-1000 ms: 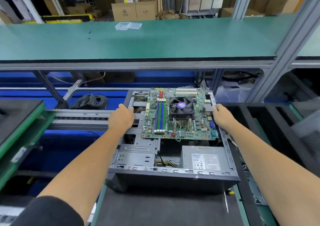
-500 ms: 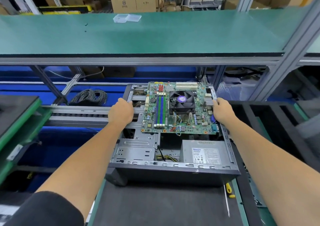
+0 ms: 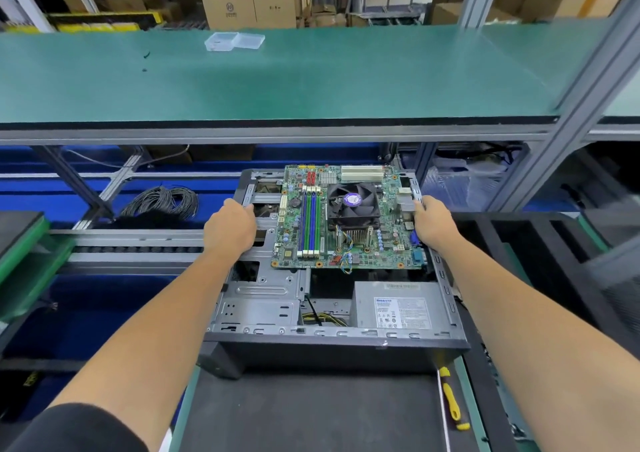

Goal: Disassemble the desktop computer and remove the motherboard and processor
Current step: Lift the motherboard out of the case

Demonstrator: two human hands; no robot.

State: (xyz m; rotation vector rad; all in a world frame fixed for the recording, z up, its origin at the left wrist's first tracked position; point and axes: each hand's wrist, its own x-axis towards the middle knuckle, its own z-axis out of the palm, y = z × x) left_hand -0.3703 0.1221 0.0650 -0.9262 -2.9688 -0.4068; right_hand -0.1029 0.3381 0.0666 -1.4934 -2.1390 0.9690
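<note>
Fingers of left hand and right hand: hidden, state untellable, flanking motherboard above case. Step: lift-out; next needs level clearance.

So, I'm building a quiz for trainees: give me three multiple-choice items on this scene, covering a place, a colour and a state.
1. Where is the power supply?
A. near right corner of the case
B. on the green shelf
C. on the blue floor

2. What colour is the screwdriver handle?
A. red
B. yellow
C. blue

3. What sits on the motherboard?
A. nothing
B. a hard drive
C. a fan

Key: A, it lies inside the case below the board; B, yellow beside the case; C, the fan is still mounted.
</note>
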